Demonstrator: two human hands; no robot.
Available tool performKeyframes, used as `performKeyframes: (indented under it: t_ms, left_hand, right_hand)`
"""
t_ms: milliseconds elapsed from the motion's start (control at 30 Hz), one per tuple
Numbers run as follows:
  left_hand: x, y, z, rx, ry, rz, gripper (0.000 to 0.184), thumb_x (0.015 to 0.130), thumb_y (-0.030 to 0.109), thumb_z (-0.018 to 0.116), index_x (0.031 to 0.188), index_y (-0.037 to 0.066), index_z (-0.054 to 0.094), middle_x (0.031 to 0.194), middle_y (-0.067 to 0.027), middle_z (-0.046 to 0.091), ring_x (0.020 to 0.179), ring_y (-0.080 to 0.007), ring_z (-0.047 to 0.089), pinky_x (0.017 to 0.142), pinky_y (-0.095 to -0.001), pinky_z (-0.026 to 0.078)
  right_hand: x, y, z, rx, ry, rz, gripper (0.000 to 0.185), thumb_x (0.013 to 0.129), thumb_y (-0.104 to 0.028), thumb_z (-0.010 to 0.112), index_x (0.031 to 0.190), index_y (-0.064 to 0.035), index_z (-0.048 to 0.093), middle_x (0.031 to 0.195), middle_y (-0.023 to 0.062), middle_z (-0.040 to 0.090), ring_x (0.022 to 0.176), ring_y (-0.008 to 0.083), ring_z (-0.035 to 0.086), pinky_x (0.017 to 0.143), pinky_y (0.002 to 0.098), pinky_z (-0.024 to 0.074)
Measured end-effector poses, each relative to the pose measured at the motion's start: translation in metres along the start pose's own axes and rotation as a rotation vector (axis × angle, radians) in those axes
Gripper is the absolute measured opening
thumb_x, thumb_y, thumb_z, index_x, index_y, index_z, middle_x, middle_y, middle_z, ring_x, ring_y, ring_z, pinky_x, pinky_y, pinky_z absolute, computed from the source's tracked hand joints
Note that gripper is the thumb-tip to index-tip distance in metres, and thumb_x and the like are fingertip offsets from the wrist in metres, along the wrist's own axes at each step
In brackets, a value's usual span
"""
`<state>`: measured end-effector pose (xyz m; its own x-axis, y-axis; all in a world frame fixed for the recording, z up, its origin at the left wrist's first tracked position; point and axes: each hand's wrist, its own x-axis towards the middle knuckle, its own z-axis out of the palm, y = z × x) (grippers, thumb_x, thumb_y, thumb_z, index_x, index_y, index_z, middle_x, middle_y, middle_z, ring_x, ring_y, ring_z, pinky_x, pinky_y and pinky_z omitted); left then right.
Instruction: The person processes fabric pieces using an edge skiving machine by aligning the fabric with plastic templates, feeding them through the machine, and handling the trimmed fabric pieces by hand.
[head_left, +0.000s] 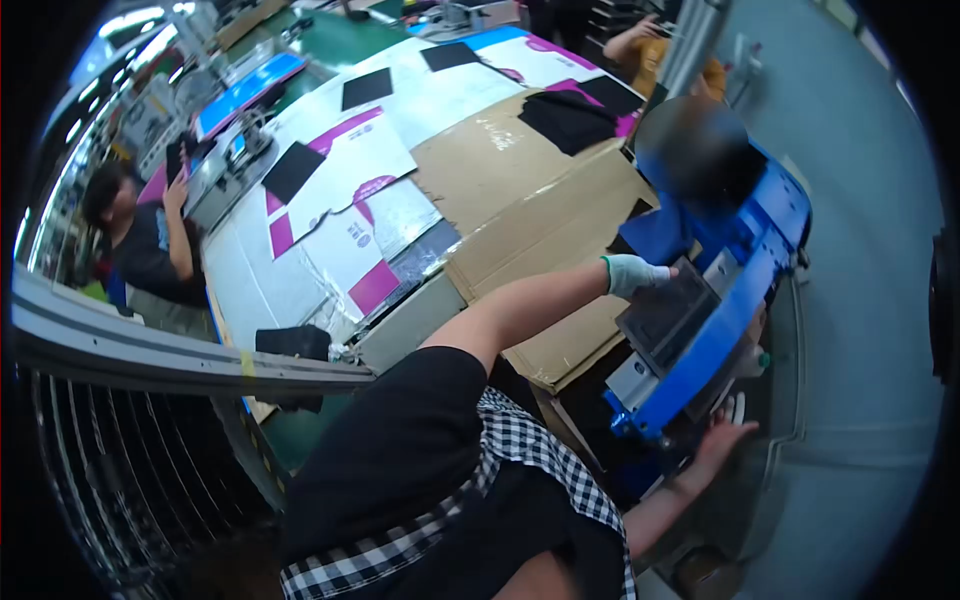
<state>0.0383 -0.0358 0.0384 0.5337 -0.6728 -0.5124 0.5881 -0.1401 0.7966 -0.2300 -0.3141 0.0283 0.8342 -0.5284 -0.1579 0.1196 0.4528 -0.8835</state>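
Note:
My left hand, in a pale glove with bare fingertips, reaches to the upper corner of a dark rectangular panel. Its fingers are together at the panel's edge. The panel lies beside the long blue frame of a machine, between two silvery blocks. Below the frame, on its far right side, my right hand is bare, with thumb and fingers apart. It is close to a white curved part, and I make out nothing held in it.
Brown cardboard covers the table beside the machine, with black pieces stacked on it. White and magenta sheets lie farther left. A metal rail crosses at left. One person is at left, another at top.

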Motion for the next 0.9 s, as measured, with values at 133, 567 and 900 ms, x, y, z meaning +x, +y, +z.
performKeyframes:
  t_ms: [133,567,900]
  left_hand:
    - [0.003,-0.014,-0.035,-0.330,-0.298,0.019,0.042,0.078,0.032,0.067,0.107,0.003,0.059,0.102,-0.0118,0.063,0.094,-0.0231,0.060,0.089,-0.0375,0.044]
    - [-0.206,0.028,-0.272,-0.009,0.840,0.893,0.031,0.077,0.027,0.067,0.091,0.000,0.066,0.085,-0.0085,0.066,0.079,-0.0151,0.060,0.074,-0.0270,0.048]
    - [-0.454,-0.032,-0.423,1.112,2.420,-0.285,0.025,0.079,0.027,0.053,0.096,0.010,0.058,0.095,-0.0111,0.061,0.089,-0.0281,0.057,0.078,-0.0405,0.043]
  right_hand:
    - [-0.042,-0.019,0.028,-0.031,-0.083,-0.144,0.067,0.090,-0.056,0.033,0.129,-0.0027,0.035,0.106,0.0047,0.052,0.078,0.0107,0.045,0.058,0.0218,0.0328]
    - [-0.063,-0.056,0.108,-0.181,-0.242,-0.214,0.060,0.092,-0.051,0.033,0.124,-0.0007,0.037,0.106,0.0063,0.047,0.079,0.0132,0.040,0.064,0.0237,0.0344]
    - [-0.075,-0.058,0.142,-0.355,-0.163,-0.241,0.060,0.094,-0.046,0.032,0.132,0.0004,0.030,0.112,0.0071,0.047,0.080,0.0121,0.040,0.065,0.0227,0.0320]
